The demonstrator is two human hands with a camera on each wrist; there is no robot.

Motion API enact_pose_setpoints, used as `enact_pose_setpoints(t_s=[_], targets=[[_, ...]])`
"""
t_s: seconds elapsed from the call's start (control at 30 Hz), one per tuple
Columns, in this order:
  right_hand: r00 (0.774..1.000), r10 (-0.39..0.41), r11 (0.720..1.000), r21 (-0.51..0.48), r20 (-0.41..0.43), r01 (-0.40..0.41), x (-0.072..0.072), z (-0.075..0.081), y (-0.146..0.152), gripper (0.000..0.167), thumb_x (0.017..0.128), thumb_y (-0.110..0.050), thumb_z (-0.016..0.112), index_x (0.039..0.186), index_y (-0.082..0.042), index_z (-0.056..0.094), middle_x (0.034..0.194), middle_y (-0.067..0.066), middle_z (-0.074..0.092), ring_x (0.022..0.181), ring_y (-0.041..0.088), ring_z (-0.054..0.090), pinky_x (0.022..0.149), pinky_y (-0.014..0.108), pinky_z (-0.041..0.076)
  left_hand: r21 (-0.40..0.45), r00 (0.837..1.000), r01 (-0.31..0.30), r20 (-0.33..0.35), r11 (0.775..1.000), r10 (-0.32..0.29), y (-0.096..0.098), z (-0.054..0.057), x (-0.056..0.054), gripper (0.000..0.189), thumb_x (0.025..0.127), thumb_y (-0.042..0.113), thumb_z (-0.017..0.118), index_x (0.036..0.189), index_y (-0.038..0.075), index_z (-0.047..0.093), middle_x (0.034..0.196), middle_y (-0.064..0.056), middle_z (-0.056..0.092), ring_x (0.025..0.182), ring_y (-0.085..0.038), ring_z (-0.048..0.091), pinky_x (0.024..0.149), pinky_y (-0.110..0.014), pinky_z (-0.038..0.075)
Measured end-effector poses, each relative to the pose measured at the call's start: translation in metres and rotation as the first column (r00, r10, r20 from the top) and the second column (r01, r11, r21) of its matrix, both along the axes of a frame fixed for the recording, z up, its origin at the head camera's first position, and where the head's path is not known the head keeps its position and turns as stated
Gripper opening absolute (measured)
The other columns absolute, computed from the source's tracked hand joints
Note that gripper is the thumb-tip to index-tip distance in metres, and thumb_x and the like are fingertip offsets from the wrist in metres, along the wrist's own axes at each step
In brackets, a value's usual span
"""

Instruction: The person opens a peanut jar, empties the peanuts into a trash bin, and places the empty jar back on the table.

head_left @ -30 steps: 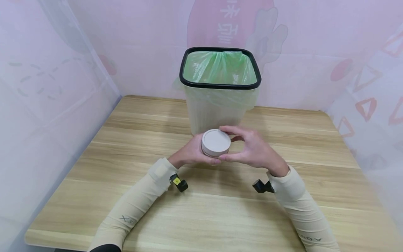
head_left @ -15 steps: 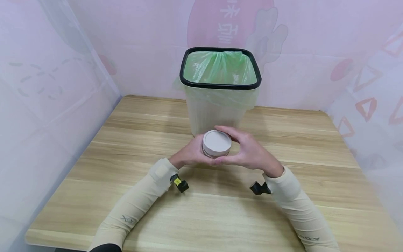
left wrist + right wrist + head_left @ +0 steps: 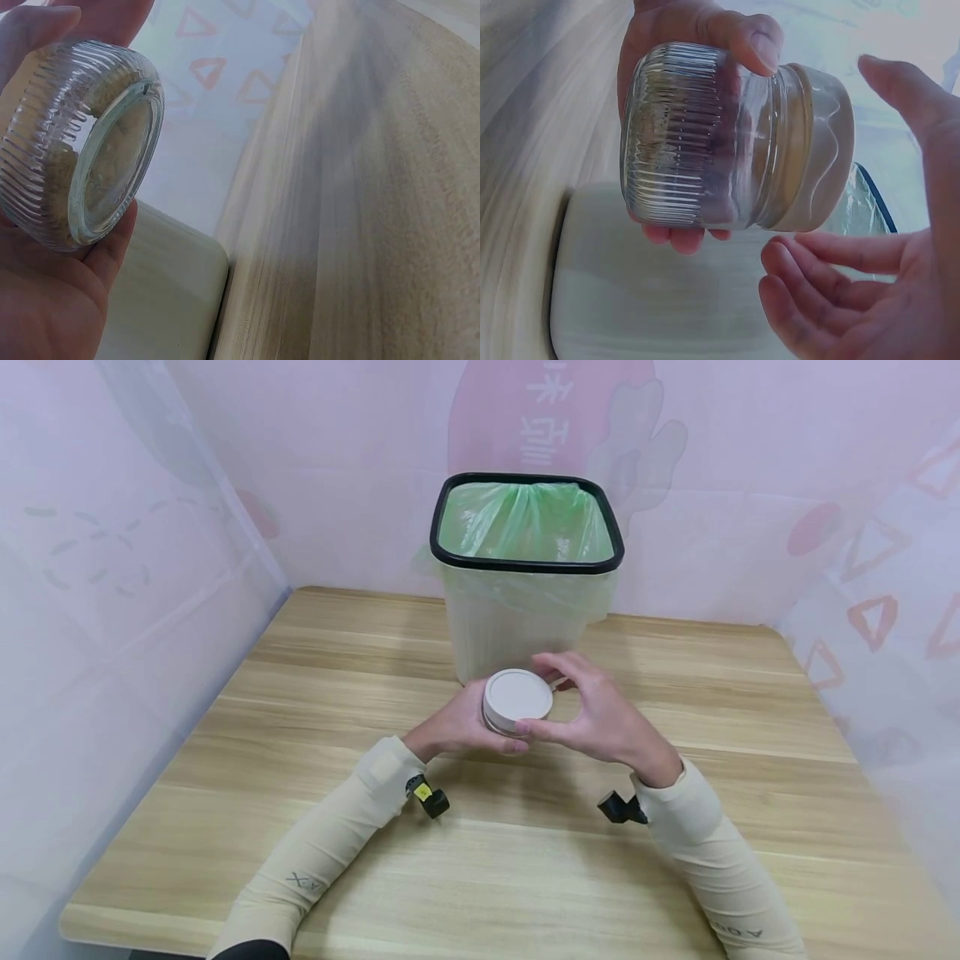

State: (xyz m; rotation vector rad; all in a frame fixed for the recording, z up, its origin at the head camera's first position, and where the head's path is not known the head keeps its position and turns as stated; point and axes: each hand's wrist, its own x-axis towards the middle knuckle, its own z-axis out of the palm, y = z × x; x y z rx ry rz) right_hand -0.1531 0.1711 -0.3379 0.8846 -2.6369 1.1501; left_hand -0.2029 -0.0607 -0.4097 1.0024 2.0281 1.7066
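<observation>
My left hand [image 3: 461, 722] grips a ribbed clear glass jar [image 3: 686, 142] by its body, thumb on the near side and fingers behind. A pale beige lid [image 3: 517, 695] with a wavy edge sits on the jar's mouth. Brownish contents show through the glass and through its base in the left wrist view. Around the lid hovers my right hand [image 3: 600, 718], its thumb and bent fingers spread to either side. In the right wrist view a gap shows between that thumb [image 3: 892, 79] and the lid.
Just behind the hands stands a whitish trash bin [image 3: 517, 627] with a black rim [image 3: 525, 565] and a green plastic liner [image 3: 480, 522]. A wood-grain table [image 3: 337, 843] lies under the arms. Printed pale curtains [image 3: 337, 485] enclose the back and sides.
The right hand closed in around the lid half a second ago and has since spread its fingers and drawn slightly away. The left hand and jar have barely moved.
</observation>
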Motion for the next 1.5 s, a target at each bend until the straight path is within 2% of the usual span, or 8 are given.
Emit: enact_pose_setpoints(t_s=[0.13,0.27,0.53,0.83,1.07,1.27,1.5], targets=[[0.997,-0.073,0.997,0.018,-0.023,0.073,0.003,0.0,-0.002,0.067,0.077,-0.039,0.095,0.128,-0.007,0.066,0.114,0.003,0.067,0.105,0.02,0.064,0.094,0.041,0.058,-0.018,1.0,-0.018,0.0,1.0,0.018,0.0,0.001,0.0,0.08,0.073,0.014,0.094,0.143,0.01,0.056,0.133,-0.006,0.068,0.122,-0.021,0.065,0.114,-0.043,0.05],[0.991,-0.123,0.992,0.028,-0.049,0.125,0.005,0.0,-0.004,0.065,0.072,-0.046,0.097,0.119,-0.01,0.069,0.106,0.0,0.064,0.098,0.018,0.06,0.087,0.033,0.052,-0.025,1.0,-0.027,0.002,0.999,0.027,0.0,0.002,0.001,0.078,0.072,0.014,0.093,0.142,0.01,0.057,0.131,-0.006,0.069,0.121,-0.021,0.065,0.113,-0.042,0.051],[0.987,-0.138,0.989,0.036,-0.083,0.141,0.005,-0.002,-0.007,0.063,0.07,-0.046,0.098,0.113,-0.01,0.071,0.101,0.001,0.064,0.093,0.016,0.058,0.082,0.03,0.048,-0.016,1.0,-0.023,0.009,1.0,0.023,0.0,0.001,0.002,0.077,0.072,0.014,0.092,0.14,0.009,0.058,0.13,-0.006,0.07,0.118,-0.02,0.066,0.113,-0.042,0.051],[0.992,-0.104,0.994,0.026,-0.07,0.106,0.004,-0.001,-0.005,0.064,0.07,-0.044,0.098,0.118,-0.011,0.072,0.104,0.0,0.067,0.098,0.018,0.064,0.088,0.037,0.057,-0.01,1.0,-0.018,0.012,1.0,0.019,0.0,0.001,0.002,0.079,0.072,0.015,0.093,0.142,0.011,0.057,0.132,-0.005,0.069,0.121,-0.02,0.065,0.115,-0.044,0.049],[0.996,-0.046,0.999,0.0,-0.073,0.046,0.001,0.0,-0.001,0.065,0.071,-0.034,0.099,0.123,-0.006,0.072,0.107,0.003,0.069,0.098,0.015,0.066,0.092,0.039,0.061,-0.007,1.0,-0.017,-0.001,1.0,0.017,0.0,-0.002,0.001,0.079,0.072,0.013,0.093,0.142,0.011,0.057,0.133,-0.006,0.069,0.122,-0.02,0.065,0.115,-0.043,0.049],[1.0,0.013,0.999,-0.033,-0.018,-0.013,-0.001,0.0,0.003,0.067,0.074,-0.026,0.098,0.13,-0.005,0.069,0.119,0.005,0.071,0.106,0.017,0.07,0.095,0.044,0.061,0.005,1.0,-0.008,-0.007,1.0,0.008,0.0,-0.002,0.0,0.079,0.072,0.013,0.094,0.142,0.012,0.058,0.133,-0.005,0.069,0.123,-0.021,0.064,0.116,-0.045,0.048],[0.997,0.071,0.996,-0.048,0.03,-0.069,-0.005,0.003,0.008,0.07,0.078,-0.021,0.096,0.137,0.0,0.065,0.129,0.009,0.073,0.11,0.022,0.072,0.098,0.044,0.061,0.004,1.0,-0.002,-0.004,1.0,0.002,-0.001,-0.001,-0.001,0.081,0.071,0.013,0.095,0.143,0.012,0.057,0.135,-0.004,0.068,0.124,-0.02,0.064,0.117,-0.046,0.047]])
